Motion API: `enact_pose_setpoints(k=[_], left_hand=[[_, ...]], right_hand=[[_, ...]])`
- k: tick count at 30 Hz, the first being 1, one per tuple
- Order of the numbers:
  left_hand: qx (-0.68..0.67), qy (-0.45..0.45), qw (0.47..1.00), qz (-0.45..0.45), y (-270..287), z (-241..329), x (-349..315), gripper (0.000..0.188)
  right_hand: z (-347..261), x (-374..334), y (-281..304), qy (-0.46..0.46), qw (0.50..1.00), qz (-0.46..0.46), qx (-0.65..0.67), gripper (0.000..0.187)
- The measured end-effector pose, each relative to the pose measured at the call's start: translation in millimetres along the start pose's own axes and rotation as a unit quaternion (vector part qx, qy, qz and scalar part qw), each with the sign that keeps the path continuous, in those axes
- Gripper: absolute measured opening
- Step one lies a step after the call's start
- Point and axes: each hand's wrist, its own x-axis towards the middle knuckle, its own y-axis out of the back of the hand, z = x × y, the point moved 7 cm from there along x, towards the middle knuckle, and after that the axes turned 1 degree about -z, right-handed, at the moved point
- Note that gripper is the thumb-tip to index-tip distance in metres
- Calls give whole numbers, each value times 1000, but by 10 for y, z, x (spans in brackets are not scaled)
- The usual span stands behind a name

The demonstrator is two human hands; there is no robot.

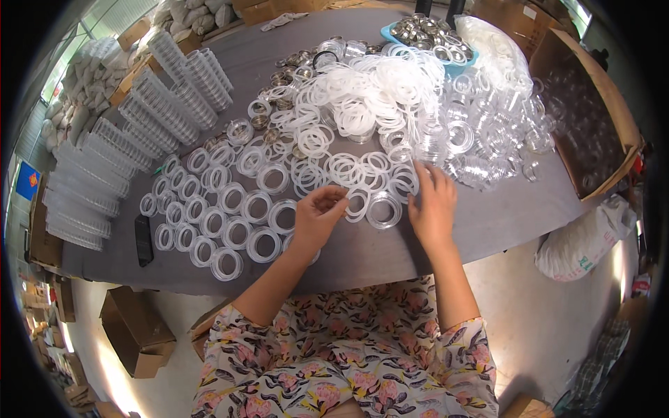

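Note:
My left hand (319,216) is closed, thumb and fingertips pinched at the edge of a flat white plastic ring (364,207). Just right of that ring, a wider clear plastic ring (383,223) lies on the table. Fingers stretched and apart, my right hand (435,203) reaches over the right edge of the loose white rings, thumb close to a white ring (403,196). Left of my left hand, clear round ring pieces (237,232) lie in slanting rows. A big heap of white rings (355,97) rises beyond both hands.
Tall stacks of clear round pieces (164,104) line the table's left side, near a black phone (143,240). Clear rings (491,132) pile up at right beside an open cardboard box (592,115). A blue basin (456,68) of metal rings stands at the back.

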Motion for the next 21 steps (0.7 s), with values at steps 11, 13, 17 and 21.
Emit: enact_pose_setpoints(k=[11, 13, 17, 21], left_hand=[[236, -225, 945, 12, -210, 338, -178, 10], [182, -182, 966, -4, -215, 282, -185, 11], [27, -40, 997, -54, -249, 31, -176, 11], [1, 37, 994, -105, -343, -193, -208, 14]], right_hand=[[-167, -639, -398, 10, 994, -90, 58, 30], [-190, -669, -339, 26, 992, -100, 73, 26], [-342, -808, -112, 101, 980, -126, 119, 29], [-223, -966, 42, 47, 979, -68, 184, 47]])
